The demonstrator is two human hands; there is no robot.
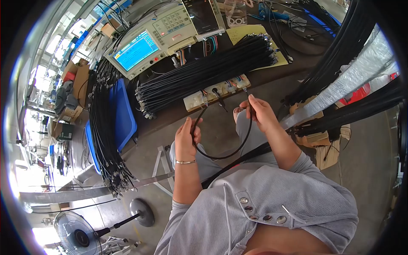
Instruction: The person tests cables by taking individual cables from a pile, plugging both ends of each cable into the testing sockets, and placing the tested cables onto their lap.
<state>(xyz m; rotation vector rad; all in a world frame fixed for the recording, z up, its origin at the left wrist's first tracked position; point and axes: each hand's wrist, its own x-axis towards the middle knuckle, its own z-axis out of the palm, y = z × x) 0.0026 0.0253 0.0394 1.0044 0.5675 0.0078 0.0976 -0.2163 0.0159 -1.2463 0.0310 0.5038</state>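
Note:
A black cable (222,158) hangs in a U-shaped loop between my two hands. My left hand (186,138) is closed round its left side, thumb up. My right hand (261,114) pinches the other side between thumb and fingers. Both cable ends point up to a pale connector board (194,101) at the table's front edge; whether they are fully seated in it I cannot tell. A short black lead (219,98) sticks out from the middle of this board. Just behind lies a thick bundle of black cables (204,76) with metal connector ends.
A bench tester (163,34) with a lit blue screen stands at the back, a phone (202,17) leaning on it. More cables (102,127) drape over a blue tray (124,123) at left. Wrapped cable bundles (348,76) hang at right above cardboard boxes (312,138). A fan (80,236) stands lower left.

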